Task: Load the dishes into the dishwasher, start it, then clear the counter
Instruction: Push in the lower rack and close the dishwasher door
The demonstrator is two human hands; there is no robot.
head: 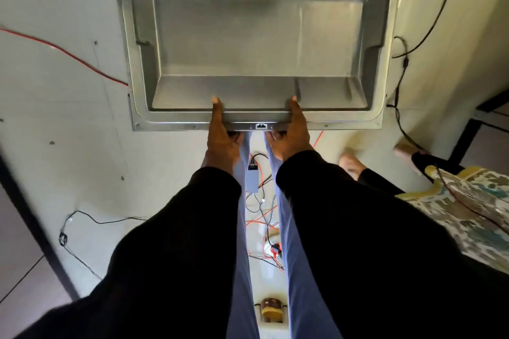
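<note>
**Fig.** The dishwasher door (248, 44) lies open and flat across the upper centre of the frame, steel inner face up. The left hand (221, 135) and right hand (292, 132) each clasp its front lip at mid-frame, thumbs on top and fingers curled beneath, either side of the latch (261, 126). The door is judged stiff, hinged and fairly heavy, and its smooth liner is probably slippery. The lip beside the latch offers the soundest hold, sharing the load between both hands. Loose cables (261, 217) lie on the floor below.
</note>
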